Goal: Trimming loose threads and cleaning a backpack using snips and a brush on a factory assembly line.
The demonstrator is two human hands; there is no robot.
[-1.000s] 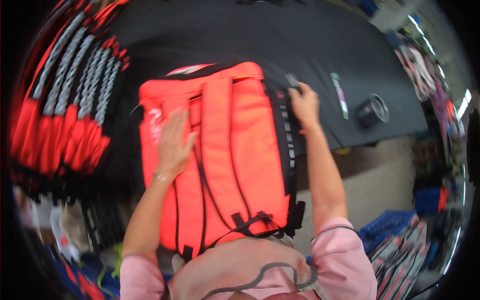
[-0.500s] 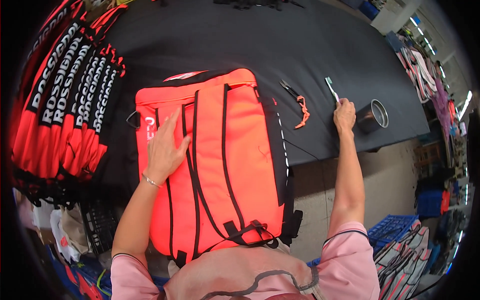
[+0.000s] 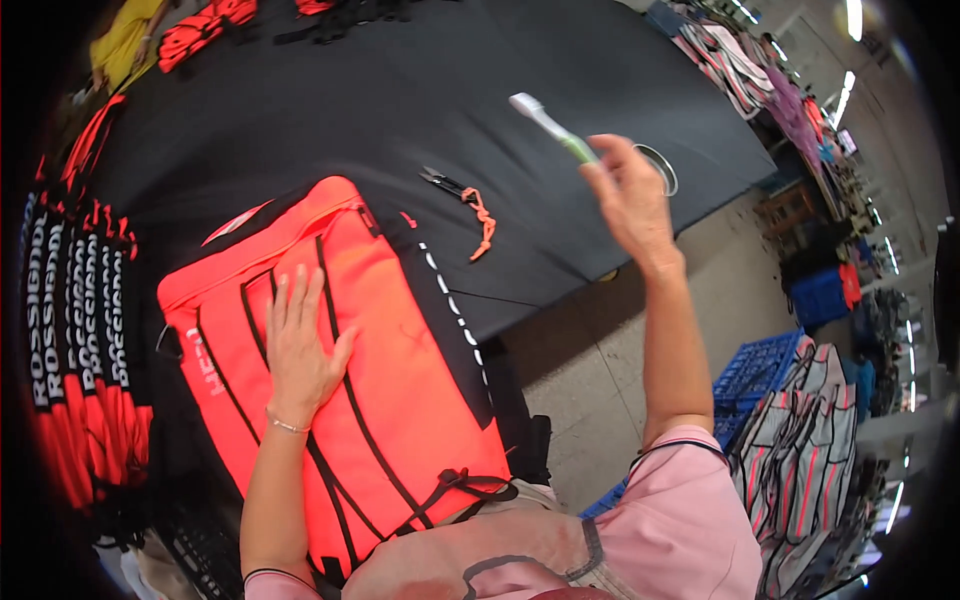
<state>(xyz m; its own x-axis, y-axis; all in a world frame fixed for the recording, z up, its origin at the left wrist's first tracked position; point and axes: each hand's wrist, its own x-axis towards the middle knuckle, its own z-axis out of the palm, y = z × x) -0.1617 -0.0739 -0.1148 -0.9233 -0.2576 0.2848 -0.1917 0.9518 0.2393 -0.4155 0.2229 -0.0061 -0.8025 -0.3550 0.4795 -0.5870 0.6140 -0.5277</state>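
Note:
A bright orange-red backpack (image 3: pixel 400 370) with black edging lies in front of me, its shoulder straps facing up. My left hand (image 3: pixel 303 350) rests flat on a shoulder strap, fingers stretched out, holding nothing. Raised over the table to the right, my right hand (image 3: pixel 635 205) grips a toothbrush (image 3: pixel 545 120) by its green lower handle, the pale head pointing up and left. Partly hidden behind that hand is a metal cup (image 3: pixel 668 172); only some of its rim shows. Between the backpack and the cup lie small thread snips (image 3: pixel 447 183) with an orange cord (image 3: pixel 484 232) tied on.
A black cloth covers the table (image 3: pixel 380 110). At the left stands a stack of red and black bags (image 3: pixel 80 340). Blue crates (image 3: pixel 750 375) and grey bags (image 3: pixel 800 460) are on the floor at right. Black straps (image 3: pixel 340 22) lie at the far edge.
My right hand has lifted the toothbrush from beside the cup, up and leftward. My left hand stays on the backpack, slightly shifted over the straps. The whole view has turned.

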